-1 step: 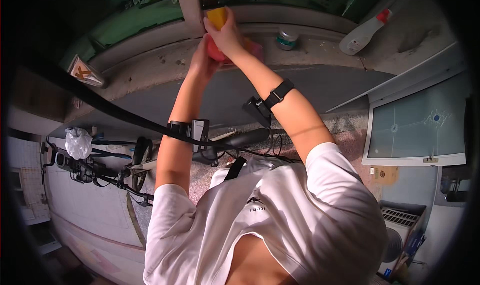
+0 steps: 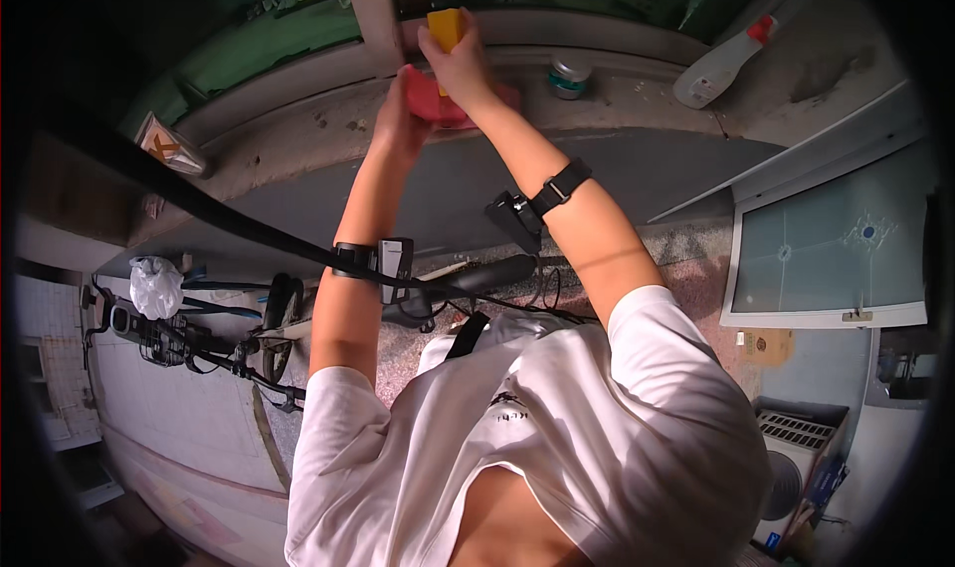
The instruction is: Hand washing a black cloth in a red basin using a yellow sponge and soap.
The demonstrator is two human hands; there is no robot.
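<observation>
My right hand (image 2: 461,67) grips a yellow sponge-like block (image 2: 445,28), whose upper end sticks out past the fingers toward the window frame. Just below and to its left, my left hand (image 2: 398,124) is closed on the left side of a red-pink item (image 2: 428,97). Whether that item is a shallow container or a folded cloth I cannot tell; my right wrist hides part of it. Both hands are over the ledge (image 2: 269,134) under the window, close together. A strap with a small device sits on each forearm.
To the right on the ledge stand a small jar (image 2: 569,77) and a white bottle (image 2: 708,75) with a red top. A triangular box (image 2: 169,146) lies at the left end. A dark cable (image 2: 229,229) crosses the view. Lower left is a bicycle (image 2: 239,353); at right, an opened window pane (image 2: 831,244).
My right hand has shifted slightly right and up with the yellow block, which now stands more upright. More of the red-pink item shows beside my left hand.
</observation>
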